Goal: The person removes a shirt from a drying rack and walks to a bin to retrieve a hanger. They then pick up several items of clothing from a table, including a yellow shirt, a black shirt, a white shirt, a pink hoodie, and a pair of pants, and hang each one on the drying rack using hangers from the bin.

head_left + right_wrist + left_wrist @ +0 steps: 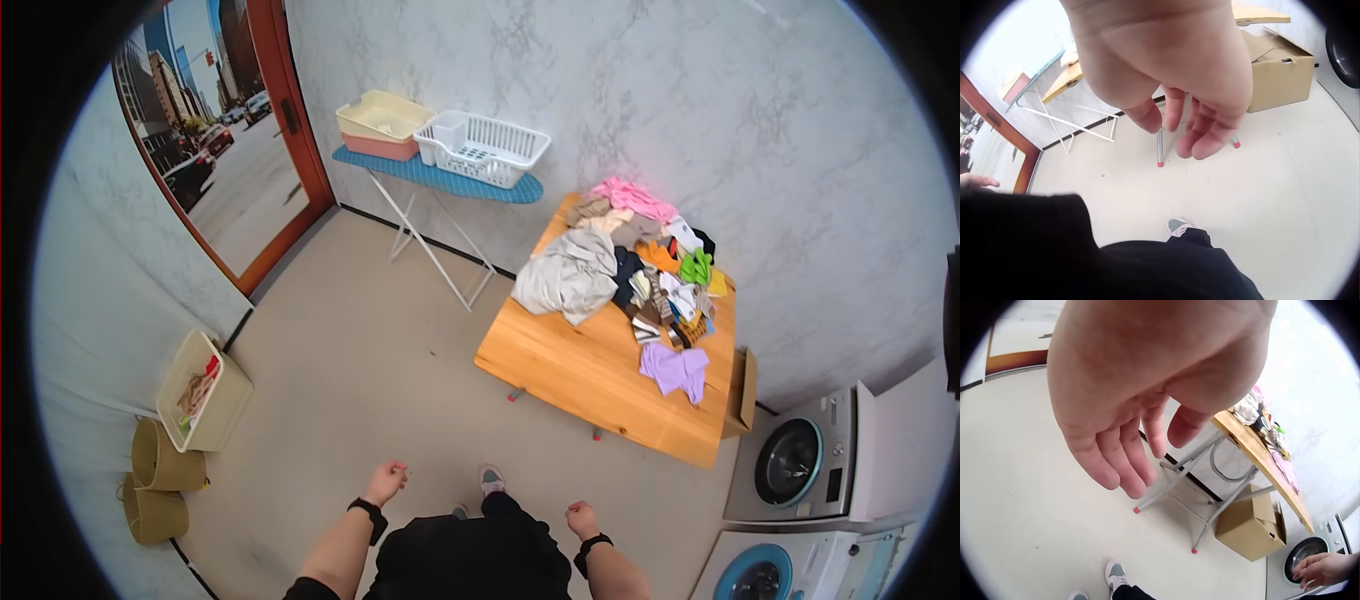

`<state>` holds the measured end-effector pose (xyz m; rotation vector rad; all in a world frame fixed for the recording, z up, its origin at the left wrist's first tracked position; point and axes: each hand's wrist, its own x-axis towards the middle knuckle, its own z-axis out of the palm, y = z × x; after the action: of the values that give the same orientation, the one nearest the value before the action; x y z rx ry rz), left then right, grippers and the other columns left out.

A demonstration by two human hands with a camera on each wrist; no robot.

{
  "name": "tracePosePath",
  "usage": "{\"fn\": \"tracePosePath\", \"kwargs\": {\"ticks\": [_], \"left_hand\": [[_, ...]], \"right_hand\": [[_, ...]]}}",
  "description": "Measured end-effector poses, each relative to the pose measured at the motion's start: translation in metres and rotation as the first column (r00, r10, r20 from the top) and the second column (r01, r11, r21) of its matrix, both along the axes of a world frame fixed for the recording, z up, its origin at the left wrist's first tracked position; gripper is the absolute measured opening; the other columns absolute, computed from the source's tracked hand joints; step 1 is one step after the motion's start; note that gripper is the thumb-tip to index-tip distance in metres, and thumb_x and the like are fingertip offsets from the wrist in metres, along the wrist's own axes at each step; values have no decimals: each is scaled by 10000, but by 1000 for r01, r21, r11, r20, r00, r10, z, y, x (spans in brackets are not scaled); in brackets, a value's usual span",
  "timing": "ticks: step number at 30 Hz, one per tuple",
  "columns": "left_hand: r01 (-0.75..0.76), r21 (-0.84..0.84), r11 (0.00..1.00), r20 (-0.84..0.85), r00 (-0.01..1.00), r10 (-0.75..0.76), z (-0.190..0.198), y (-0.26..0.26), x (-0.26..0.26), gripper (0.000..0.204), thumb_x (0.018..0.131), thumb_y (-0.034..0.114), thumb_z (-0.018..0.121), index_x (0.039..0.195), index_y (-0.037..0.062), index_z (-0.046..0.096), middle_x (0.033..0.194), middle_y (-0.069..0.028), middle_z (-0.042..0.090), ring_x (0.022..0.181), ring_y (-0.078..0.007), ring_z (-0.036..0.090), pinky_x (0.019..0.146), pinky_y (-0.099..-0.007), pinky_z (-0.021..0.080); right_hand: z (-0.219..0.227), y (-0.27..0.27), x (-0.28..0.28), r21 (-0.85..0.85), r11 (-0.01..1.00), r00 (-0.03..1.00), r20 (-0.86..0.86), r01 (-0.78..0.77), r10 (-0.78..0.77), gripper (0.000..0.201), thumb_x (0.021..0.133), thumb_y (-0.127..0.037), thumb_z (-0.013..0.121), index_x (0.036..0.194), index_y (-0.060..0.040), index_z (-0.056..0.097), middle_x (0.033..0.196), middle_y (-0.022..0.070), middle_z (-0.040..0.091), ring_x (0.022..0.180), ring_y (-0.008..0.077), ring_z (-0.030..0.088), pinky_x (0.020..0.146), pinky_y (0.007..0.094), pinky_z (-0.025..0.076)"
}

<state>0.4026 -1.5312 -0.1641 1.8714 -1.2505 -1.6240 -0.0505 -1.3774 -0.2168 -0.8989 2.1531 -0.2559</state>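
My left hand (386, 482) hangs over the floor at the lower middle of the head view, holding nothing; in the left wrist view the left hand (1147, 394) has loosely bent fingers. My right hand (582, 520), also empty, is lower right of centre, and in the right wrist view the right hand (1172, 75) shows fingers loosely curled. Both are apart from the wooden table (560, 365), which bears a heap of clothes: a grey cloth (568, 274), a pink cloth (640, 198), a green piece (696, 266) and a lilac cloth (676, 371) near its right end.
An ironing board (440, 180) holds a white basket (500, 150) and stacked cream and pink tubs (385, 115). At left stand a cream bin (228, 400) with clothes and two woven baskets (165, 462). A cardboard box (1247, 525) and washing machines (800, 460) are at right.
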Motion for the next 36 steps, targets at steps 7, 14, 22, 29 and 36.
{"fn": "tracePosePath", "kwargs": {"ticks": [7, 14, 22, 29, 36], "left_hand": [[-346, 262, 901, 273, 922, 275, 4, 52, 91, 249, 860, 101, 502, 1060, -3, 608, 826, -134, 657, 712, -198, 644, 633, -323, 546], [-720, 161, 674, 145, 693, 706, -9, 93, 123, 238, 845, 131, 520, 1024, 5, 613, 836, -116, 654, 757, -195, 646, 651, -337, 548], [-921, 272, 279, 154, 328, 932, -91, 150, 200, 228, 875, 169, 507, 1016, 32, 622, 817, -111, 675, 684, -193, 663, 560, -321, 517], [-926, 377, 6, 264, 114, 958, -58, 187, 299, 267, 854, 156, 516, 1058, 23, 624, 853, -112, 680, 703, -201, 666, 570, -326, 518], [-967, 235, -98, 114, -73, 991, -53, 149, 424, 256, 893, 146, 486, 1105, 53, 597, 855, -100, 669, 682, -182, 642, 542, -293, 473]], "right_hand": [[-24, -112, 12, -5, 980, 979, -28, -201, 201, 210, 787, -154, 594, 927, -14, 661, 840, 162, 693, 783, 278, 683, 708, 370, 543], [-85, -241, 76, 51, 845, 840, 148, -533, 521, 110, 809, -114, 571, 844, -16, 607, 640, 95, 607, 522, 202, 620, 447, 327, 497], [-43, -396, 288, 114, 553, 564, 115, -825, 818, 157, 824, -148, 563, 859, -10, 631, 616, 93, 621, 529, 214, 641, 484, 333, 508], [-11, -481, 574, -2, 383, 374, 214, -924, 903, 138, 851, -136, 569, 907, -14, 600, 717, 80, 612, 588, 185, 621, 497, 312, 500], [-17, -491, 811, -266, 137, 81, 211, -954, 974, 157, 842, -144, 599, 938, -20, 614, 768, 77, 639, 614, 179, 629, 548, 311, 518]]}}
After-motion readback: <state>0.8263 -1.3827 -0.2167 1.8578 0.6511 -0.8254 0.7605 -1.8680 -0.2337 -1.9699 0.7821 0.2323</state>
